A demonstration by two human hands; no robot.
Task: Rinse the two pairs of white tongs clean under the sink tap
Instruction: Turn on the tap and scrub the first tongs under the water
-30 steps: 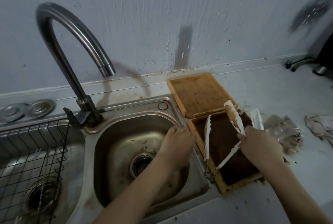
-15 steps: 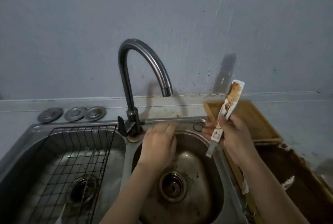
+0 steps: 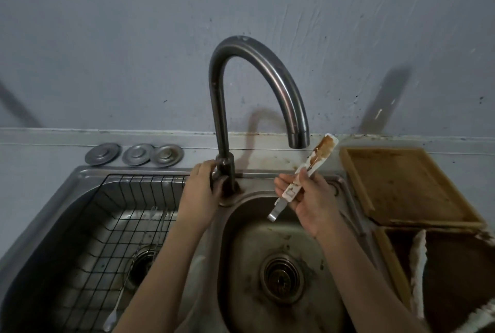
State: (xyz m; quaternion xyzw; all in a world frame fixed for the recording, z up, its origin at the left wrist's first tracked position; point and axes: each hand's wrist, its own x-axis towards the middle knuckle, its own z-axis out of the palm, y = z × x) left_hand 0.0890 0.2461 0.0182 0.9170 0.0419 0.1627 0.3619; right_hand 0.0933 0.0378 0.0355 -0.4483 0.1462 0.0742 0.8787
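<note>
My right hand [image 3: 310,197] grips one pair of white tongs [image 3: 320,154] around the middle, held closed, with brown-smeared tips pointing up just right of the tap spout [image 3: 298,142]. Its metal end hangs over the right basin [image 3: 241,225]. My left hand [image 3: 201,188] is wrapped around the tap handle at the base of the curved tap [image 3: 223,172]. No water runs. The second white tongs [image 3: 417,265] lie in the dark wooden tray [image 3: 385,252] at the lower right, partly cut off by the frame edge.
A wire rack [image 3: 120,225] fills the left basin, with a spoon [image 3: 112,316] lying in it. Three metal plugs [image 3: 134,154] sit on the back ledge. A wooden lid [image 3: 401,185] rests right of the sink. The drain [image 3: 281,276] is uncovered.
My right hand lifted one pair of tongs out of the tray and carried it left to the tap. My left hand moved from the basin rim up onto the tap handle.
</note>
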